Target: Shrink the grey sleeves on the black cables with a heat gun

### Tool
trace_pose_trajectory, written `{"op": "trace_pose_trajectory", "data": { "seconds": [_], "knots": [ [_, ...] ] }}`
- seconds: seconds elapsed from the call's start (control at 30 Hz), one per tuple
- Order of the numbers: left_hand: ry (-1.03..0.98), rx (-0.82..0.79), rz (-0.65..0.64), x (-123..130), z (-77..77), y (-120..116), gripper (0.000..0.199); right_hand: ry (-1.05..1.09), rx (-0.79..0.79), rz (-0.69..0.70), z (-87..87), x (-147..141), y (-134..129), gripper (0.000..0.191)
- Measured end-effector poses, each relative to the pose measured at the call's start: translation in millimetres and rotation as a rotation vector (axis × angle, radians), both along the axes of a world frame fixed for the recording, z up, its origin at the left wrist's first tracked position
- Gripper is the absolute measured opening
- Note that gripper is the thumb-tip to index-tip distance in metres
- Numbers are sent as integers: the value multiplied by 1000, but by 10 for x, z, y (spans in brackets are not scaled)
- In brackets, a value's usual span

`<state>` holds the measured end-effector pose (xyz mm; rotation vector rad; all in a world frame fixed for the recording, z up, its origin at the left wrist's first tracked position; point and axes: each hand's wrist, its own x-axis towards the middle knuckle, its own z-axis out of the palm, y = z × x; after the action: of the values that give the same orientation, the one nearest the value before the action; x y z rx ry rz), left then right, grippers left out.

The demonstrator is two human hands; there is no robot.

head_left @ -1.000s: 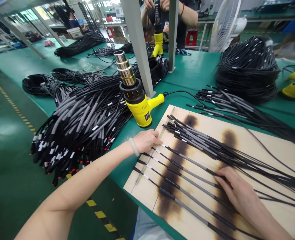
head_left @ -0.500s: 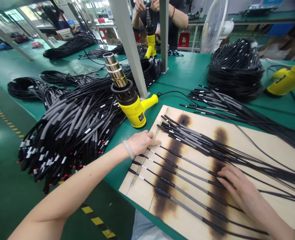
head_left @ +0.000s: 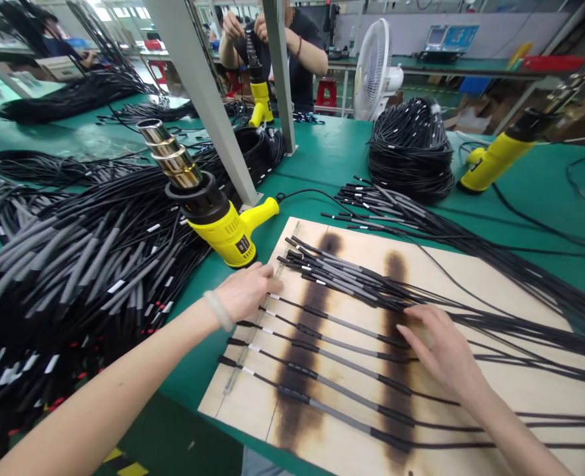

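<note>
Black cables on a scorched board sit under the open right hand, left hand flat alongside.

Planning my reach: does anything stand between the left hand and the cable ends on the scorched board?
Nothing visible: the left hand lies on the clear strip beside the cable ends.

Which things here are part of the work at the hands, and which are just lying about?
Part of the work:
left hand
right hand
black sleeved cables
scorched wooden board

Just lying about, untouched:
yellow heat gun
cable pile
cable coil
standing fan
</note>
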<state>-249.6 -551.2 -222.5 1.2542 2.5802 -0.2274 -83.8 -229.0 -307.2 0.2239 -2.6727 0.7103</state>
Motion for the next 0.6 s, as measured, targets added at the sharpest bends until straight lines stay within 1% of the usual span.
{"op": "trace_pose_trajectory", "data": {
  "seconds": [0.07,0.13,0.17,0.23,0.3,0.37,0.43,0.5,0.6],
  "knots": [
    [67,69,8,-6,15,138,29,62,50,-71,-23,-125,-34,25],
    [112,172,7,-27,-14,301,23,73,87,-93,-43,-238,-94,26],
    [125,220,-1,-44,-43,380,23,74,96,-91,-41,-275,-126,23],
    [141,278,-23,-88,-117,514,32,81,76,-60,-4,-289,-178,16],
    [151,288,-42,-133,-190,605,37,75,-8,-1,66,-220,-200,11],
    [142,276,-60,-167,-240,656,28,23,-122,57,133,-99,-194,8],
    [105,264,-71,-182,-255,673,19,-51,-207,99,162,24,-175,7],
    [74,269,-68,-182,-232,658,16,-102,-239,105,145,108,-163,6],
    [48,308,-60,-165,-149,570,16,-141,-240,54,84,138,-170,8]
  ]
}}
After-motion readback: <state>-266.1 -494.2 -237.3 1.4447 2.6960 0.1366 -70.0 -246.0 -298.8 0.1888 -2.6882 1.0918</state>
